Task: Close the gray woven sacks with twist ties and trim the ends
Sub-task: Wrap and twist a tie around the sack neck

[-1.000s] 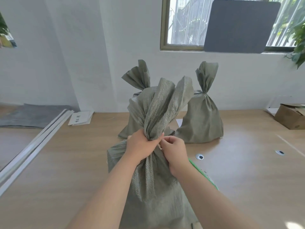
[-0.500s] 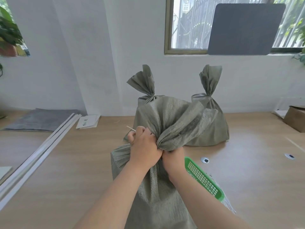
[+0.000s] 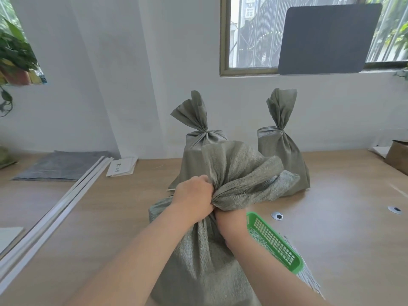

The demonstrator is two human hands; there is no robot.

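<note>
The nearest gray woven sack point(image 3: 198, 261) stood on the wooden tabletop point(image 3: 110, 217) directly in front of the person, filled and not yet tied. Its gathered top point(image 3: 242, 180) was bunched and flopped over to the right. The left hand point(image 3: 194, 199) was clenched round the gathered neck from the left, fingers curled into the folds. The right hand point(image 3: 229, 221) sat just below the drooping fabric, against the right side of the neck; its fingers were hidden under the cloth, so whether it was gripping could not be told.

Behind this sack stood two more, each cinched at the neck with its top fanning upward: one tied sack point(image 3: 189, 164) straight behind and partly covered, the other tied sack point(image 3: 282, 160) farther right, near the wall.

A green plastic basket point(image 3: 273, 239) lay on the tabletop just right of the right wrist, with pale thin strips point(image 3: 256, 235) inside it, too small to identify. Two round grommets point(image 3: 277, 215) were set in the tabletop to the right. On the left lay long white slats point(image 3: 55, 213), a gray sheet point(image 3: 59, 166) and a small printed card point(image 3: 122, 166). A cardboard box point(image 3: 397, 157) sat at the far right edge, and a dark panel point(image 3: 326, 38) leaned before the window.
</note>
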